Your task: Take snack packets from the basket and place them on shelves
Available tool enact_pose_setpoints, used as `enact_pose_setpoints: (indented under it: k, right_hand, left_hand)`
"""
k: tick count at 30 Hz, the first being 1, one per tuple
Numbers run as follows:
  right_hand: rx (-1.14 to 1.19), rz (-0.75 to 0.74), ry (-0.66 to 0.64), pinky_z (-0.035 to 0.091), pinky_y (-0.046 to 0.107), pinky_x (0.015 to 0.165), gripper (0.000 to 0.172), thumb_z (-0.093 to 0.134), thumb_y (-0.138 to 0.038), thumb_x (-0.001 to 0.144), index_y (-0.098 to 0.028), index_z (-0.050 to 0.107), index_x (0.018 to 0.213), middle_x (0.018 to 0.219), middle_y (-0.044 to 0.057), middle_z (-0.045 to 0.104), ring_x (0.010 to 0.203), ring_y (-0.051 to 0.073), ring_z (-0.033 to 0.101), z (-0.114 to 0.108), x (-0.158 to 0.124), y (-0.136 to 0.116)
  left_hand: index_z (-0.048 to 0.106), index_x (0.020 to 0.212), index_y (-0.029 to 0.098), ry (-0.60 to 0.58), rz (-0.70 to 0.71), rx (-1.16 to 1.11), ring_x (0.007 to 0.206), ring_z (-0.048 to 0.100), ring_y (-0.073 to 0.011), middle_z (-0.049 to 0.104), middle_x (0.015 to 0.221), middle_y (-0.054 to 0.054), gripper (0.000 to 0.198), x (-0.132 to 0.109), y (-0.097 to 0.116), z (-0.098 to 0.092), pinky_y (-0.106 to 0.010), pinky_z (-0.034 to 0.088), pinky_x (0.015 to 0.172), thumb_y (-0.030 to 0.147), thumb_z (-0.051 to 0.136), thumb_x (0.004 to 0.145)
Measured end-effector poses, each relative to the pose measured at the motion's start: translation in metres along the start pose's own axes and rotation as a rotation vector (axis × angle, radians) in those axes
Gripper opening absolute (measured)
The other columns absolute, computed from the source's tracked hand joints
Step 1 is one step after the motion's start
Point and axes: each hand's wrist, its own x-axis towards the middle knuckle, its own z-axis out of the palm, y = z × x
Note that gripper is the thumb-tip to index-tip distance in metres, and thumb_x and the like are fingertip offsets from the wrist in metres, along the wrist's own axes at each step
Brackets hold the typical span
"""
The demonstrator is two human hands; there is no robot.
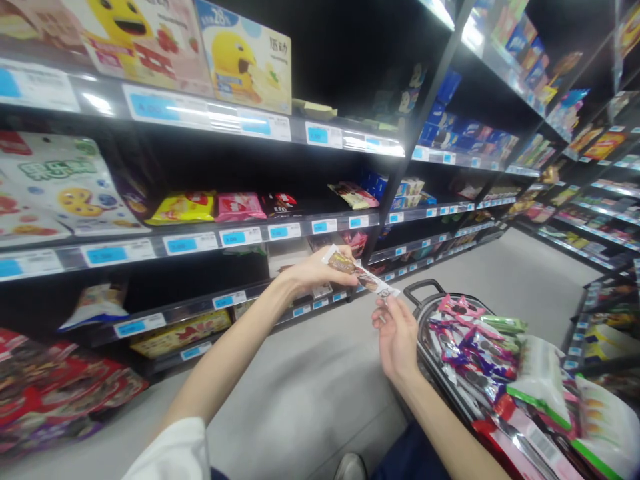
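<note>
A narrow wrapped snack bar [367, 279], white with a brown and gold print, is stretched between my two hands in front of the shelves. My left hand [320, 272] grips its upper left end, thumb along the wrapper. At the lower right end, the fingertips of my right hand [397, 330] pinch the wrapper. Just right of my right hand is a black shopping basket [423, 333] heaped with small snack packets [470, 347] in purple, pink and green wrappers.
Black shelving [310, 230] with price tags runs along the left, holding a yellow packet [184, 207], a pink packet [241, 206] and boxes [247, 57]. Red bags [55, 393] stand low at left. White and green packs [543, 377] lie in the basket. Grey floor [295, 393] shows below.
</note>
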Motion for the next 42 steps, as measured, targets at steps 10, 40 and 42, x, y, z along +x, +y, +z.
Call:
enact_pose_setpoints:
  k: [10,40,42]
  right_hand:
    - [-0.262,0.011,-0.190,0.046,0.023,0.049,0.036,0.073,-0.051,0.086,-0.018,0.062,0.075,0.060,-0.001,0.062,0.048,0.012,0.059,-0.005,-0.003,0.006]
    - [-0.924,-0.058,-0.476,0.048,0.027,0.051,0.032,0.070,-0.050,0.084,-0.020,0.066,0.072,0.060,0.005,0.070,0.051,0.018,0.062,-0.006,-0.005,0.013]
    - [-0.942,-0.056,-0.492,0.048,0.027,0.052,0.031,0.069,-0.049,0.085,-0.020,0.065,0.072,0.061,0.004,0.070,0.052,0.017,0.063,-0.006,-0.006,0.012]
  left_hand:
    - [0.063,0.107,0.015,-0.037,-0.099,-0.135,0.090,0.072,-0.0194,0.070,0.099,-0.006,0.044,0.006,-0.009,0.013,-0.036,0.059,0.084,0.031,0.087,0.073]
    - [0.075,0.100,0.017,0.544,-0.216,0.636,0.090,0.071,-0.0218,0.078,0.097,-0.008,0.025,-0.011,-0.069,-0.148,-0.029,0.055,0.081,0.023,0.070,0.076]
    - [0.075,0.100,0.017,0.680,-0.214,0.664,0.097,0.071,-0.0231,0.078,0.102,-0.009,0.024,-0.010,-0.080,-0.158,-0.030,0.054,0.089,0.024,0.070,0.078]
